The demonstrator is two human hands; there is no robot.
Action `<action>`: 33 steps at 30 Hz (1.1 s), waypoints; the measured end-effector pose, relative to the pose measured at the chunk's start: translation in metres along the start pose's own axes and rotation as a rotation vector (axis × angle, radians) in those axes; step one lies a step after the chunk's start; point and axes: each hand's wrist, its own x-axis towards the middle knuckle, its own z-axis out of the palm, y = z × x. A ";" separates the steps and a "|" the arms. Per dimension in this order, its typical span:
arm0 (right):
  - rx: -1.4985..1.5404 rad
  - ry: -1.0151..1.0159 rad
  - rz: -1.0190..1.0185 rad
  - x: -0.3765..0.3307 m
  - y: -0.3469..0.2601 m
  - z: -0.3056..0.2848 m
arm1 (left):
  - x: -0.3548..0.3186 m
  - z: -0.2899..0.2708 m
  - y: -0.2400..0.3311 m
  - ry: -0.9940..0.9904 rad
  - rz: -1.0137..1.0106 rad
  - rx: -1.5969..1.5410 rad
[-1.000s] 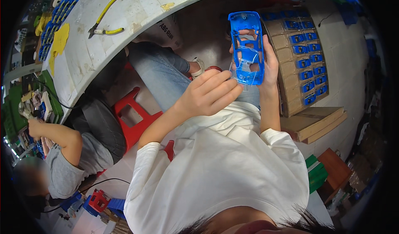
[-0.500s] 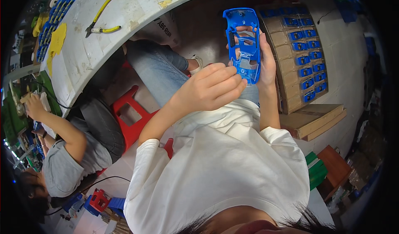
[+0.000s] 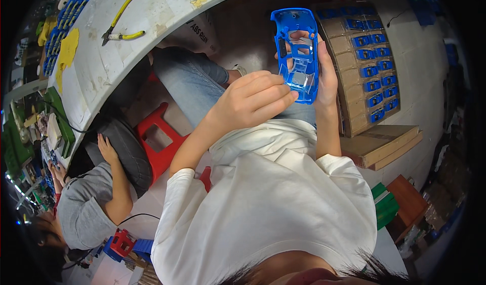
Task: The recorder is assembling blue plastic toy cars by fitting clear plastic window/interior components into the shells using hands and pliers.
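Note:
My right hand point(image 3: 327, 74) is wrapped round a blue plastic toy car body shell point(image 3: 295, 19), fingers behind it and thumb along its right edge. The shell is held lengthwise with its open, hollow side facing me. Inside its nearer half sits a clear plastic window piece point(image 3: 302, 78), tilted in the shell; how it is seated cannot be made out. My left hand point(image 3: 255, 100) is closed, its fingertips pinching the left edge of the clear piece by the shell's near end. The left thumb is mostly hidden.
A cardboard tray point(image 3: 354, 110) on the right holds rows of blue car shells, beside flat cartons point(image 3: 385, 145). Yellow-handled cutters point(image 3: 121, 21) and a yellow cloth-like piece point(image 3: 68, 52) lie on the white bench point(image 3: 162, 6). A co-worker point(image 3: 88, 209) sits left, near a red stool point(image 3: 159, 138).
The clear piece has shifted and stands more tilted in the shell, and my left fingers have straightened slightly. The co-worker's near hand has gone from the bench to the lap.

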 end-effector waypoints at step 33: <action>0.206 -0.077 0.082 -0.006 -0.001 0.035 | 0.016 0.000 -0.008 0.273 -0.897 -0.239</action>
